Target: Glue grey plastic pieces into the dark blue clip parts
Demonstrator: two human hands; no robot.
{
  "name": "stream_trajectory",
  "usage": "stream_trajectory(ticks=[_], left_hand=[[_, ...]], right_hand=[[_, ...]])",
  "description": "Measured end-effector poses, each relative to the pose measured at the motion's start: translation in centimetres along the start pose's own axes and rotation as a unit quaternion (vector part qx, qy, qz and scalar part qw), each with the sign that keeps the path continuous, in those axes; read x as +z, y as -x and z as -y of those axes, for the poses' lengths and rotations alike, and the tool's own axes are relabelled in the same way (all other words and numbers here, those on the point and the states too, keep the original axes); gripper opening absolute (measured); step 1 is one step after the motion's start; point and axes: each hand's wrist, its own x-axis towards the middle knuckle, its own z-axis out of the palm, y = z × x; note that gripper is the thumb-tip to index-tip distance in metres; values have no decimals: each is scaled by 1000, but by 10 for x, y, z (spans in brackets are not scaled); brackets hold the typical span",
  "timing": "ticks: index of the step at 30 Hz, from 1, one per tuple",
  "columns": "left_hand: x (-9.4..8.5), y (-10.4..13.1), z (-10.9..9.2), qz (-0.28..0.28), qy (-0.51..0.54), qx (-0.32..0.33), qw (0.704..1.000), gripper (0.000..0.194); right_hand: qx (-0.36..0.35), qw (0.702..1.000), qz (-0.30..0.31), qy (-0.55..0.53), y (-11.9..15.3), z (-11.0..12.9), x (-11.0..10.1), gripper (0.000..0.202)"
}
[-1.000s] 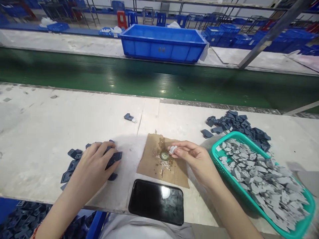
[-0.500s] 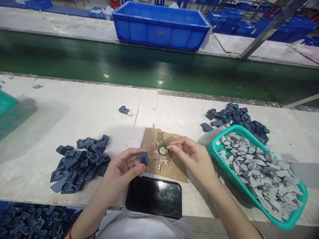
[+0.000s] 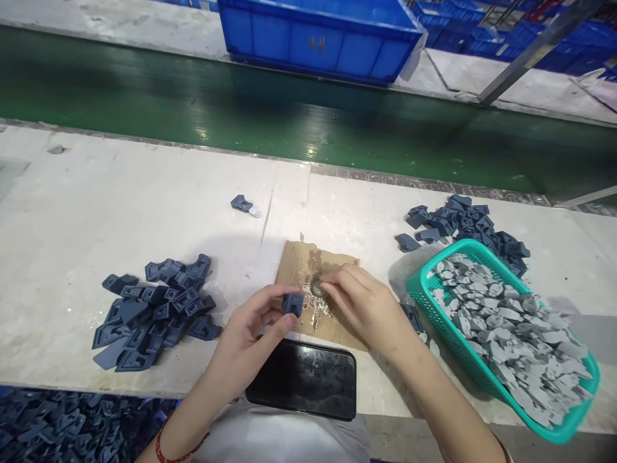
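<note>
Between the thumb and fingers of my left hand is a dark blue plastic part, held above the brown cardboard's left side. My right hand has its fingertips pinched together over a small round metal cap; whatever they pinch is hidden. Wet spots surround the cap on the cardboard. A black phone lies just below. Loose blue parts form one pile at the left and another at the upper right. Small grey pieces fill a green basket at the right.
One blue part with a pale piece attached lies alone on the white table. Beyond the table runs a green belt, with a large blue crate behind it. More blue parts are below the table edge at lower left.
My right fingertips have moved from the cap's right side to over it, and the grey piece they held no longer shows. The left hand's blue part is nearer the cap. The view has tilted down.
</note>
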Motion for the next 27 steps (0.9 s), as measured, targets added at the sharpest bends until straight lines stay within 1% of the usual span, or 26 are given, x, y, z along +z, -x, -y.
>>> stream_trajectory(ticks=[3, 6, 8, 10, 13, 15, 18, 21, 23, 27], left_hand=[[1, 1, 1, 1, 10, -15, 1000, 25], [2, 1, 3, 0, 28, -16, 999, 27], [1, 1, 3, -1, 48, -12, 999, 28], [-1, -1, 0, 1, 90, -16, 996, 27], [-2, -3, -5, -5, 151, -35, 988, 24], [-2, -4, -8, -25, 149, -41, 988, 22], [0, -5, -8, -58, 128, -44, 989, 24], [2, -5, -4, -81, 145, -37, 985, 26], [2, -4, -2, -74, 144, -23, 987, 24], [4, -1, -1, -32, 132, 19, 991, 23]], right_hand=[[27, 999, -9, -41, 0, 1, -3, 16], [83, 985, -41, -145, -1, 3, -9, 14], [137, 960, -60, -238, -2, 4, -12, 14], [178, 927, -65, -323, -4, 6, -13, 16], [196, 891, -65, -405, -5, 7, -11, 18], [199, 880, -68, -427, -6, 8, -10, 16], [200, 878, -73, -429, -5, 9, -9, 16], [196, 876, -89, -431, -5, 12, -9, 17], [194, 873, -97, -436, -3, 15, -10, 16], [186, 872, -102, -441, 3, 26, -13, 10]])
